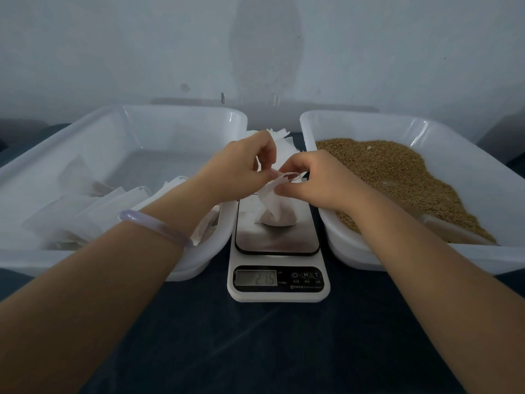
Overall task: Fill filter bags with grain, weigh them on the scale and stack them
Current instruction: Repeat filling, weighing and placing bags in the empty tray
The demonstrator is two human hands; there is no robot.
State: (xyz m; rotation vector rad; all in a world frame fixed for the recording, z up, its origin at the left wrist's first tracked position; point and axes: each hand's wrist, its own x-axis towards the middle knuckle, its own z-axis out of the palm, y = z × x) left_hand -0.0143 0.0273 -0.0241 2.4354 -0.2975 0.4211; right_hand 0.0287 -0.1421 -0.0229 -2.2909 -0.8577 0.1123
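- The bag [277, 214] stands on the steel plate of the scale [278, 291]. Its lower part is round and full, and its top is drawn up to the hands.
- The left hand [241, 169] pinches the top of the bag with curled fingers.
- The right hand [315, 180] also pinches the bag's top edge, between thumb and fingers. A thin loop of string [294, 174] shows between the two hands.
- Both hands and the bag cover the far part of the scale's plate. The display at the front is lit, but we cannot read the digits surely.
- Behind the hands, between the tubs, some white paper sheets [284, 145] stick up, partly hidden by the left hand.
- The left tub [176, 110] is just beside the scale and holds more bags [99, 206], which overlap one another. The left forearm hides some of them, so we cannot count them.
- The right tub [369, 119] is just beside the scale on the other side and holds a heap of brown grain [397, 172]. The right forearm crosses its near corner.
- A pale bracelet [153, 223] is on the left wrist.
- We count one scale, two tubs and one bag on the scale.
- All stands on a dark cloth [255, 351] before a pale wall [113, 52].
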